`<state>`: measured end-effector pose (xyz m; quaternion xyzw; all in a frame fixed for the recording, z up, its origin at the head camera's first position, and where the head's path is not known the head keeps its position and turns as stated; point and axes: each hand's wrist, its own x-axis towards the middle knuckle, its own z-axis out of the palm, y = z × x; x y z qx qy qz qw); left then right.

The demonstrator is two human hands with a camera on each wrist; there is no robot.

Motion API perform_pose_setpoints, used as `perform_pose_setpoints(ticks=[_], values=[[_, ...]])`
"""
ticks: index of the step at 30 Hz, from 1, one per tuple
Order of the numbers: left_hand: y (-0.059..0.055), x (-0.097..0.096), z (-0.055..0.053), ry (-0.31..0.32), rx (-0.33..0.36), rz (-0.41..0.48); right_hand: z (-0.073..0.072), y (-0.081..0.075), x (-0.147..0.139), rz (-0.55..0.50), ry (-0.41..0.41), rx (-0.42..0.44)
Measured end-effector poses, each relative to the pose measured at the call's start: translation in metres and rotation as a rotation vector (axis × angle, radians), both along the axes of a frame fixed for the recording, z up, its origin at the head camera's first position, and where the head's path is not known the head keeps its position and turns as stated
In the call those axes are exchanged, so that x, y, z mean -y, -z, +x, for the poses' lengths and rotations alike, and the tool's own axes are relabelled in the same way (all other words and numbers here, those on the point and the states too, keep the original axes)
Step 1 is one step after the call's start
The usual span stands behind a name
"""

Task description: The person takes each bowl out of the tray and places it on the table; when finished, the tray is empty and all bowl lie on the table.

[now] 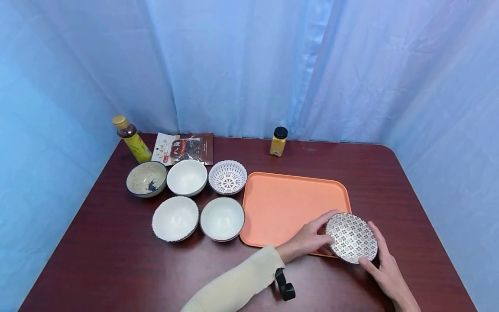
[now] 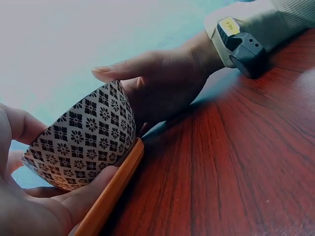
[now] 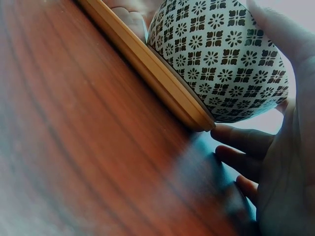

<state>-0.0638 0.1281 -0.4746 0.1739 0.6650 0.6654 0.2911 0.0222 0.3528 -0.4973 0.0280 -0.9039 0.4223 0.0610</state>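
Note:
A black-and-white patterned bowl [image 1: 351, 238] is held between both hands above the near right corner of the orange tray [image 1: 292, 208]. My left hand [image 1: 308, 237] grips its left side, thumb toward me and fingers at the far side. On the opposite side, my right hand [image 1: 383, 260] holds the bowl with thumb and fingers spread along it. In the left wrist view the bowl [image 2: 88, 137] is tilted close to the tray's edge [image 2: 115, 189]. The right wrist view shows the bowl's printed outer wall [image 3: 216, 59] beside the tray rim [image 3: 162, 76]; I cannot tell whether they touch.
Left of the tray stand a white-and-dark patterned bowl [image 1: 228, 177], a pale bowl [image 1: 222, 219], white bowls [image 1: 187, 177] and a speckled bowl [image 1: 146, 179]. Behind are a yellow-capped bottle [image 1: 132, 138], spice packets [image 1: 191, 148] and a black-lidded yellow jar [image 1: 278, 141]. Curtains [image 1: 241, 65] surround the table.

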Motion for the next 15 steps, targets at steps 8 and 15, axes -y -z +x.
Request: perform_pose_setpoints(ticks=[8, 15], values=[[0.0025, -0.0016, 0.0006, -0.042, -0.027, 0.019, 0.0004, 0.0000, -0.0001, 0.004, 0.002, 0.007], [0.0022, -0.0033, 0.0014, -0.086, 0.029, 0.092, -0.0004, -0.0005, 0.0001, 0.007, -0.004, -0.006]])
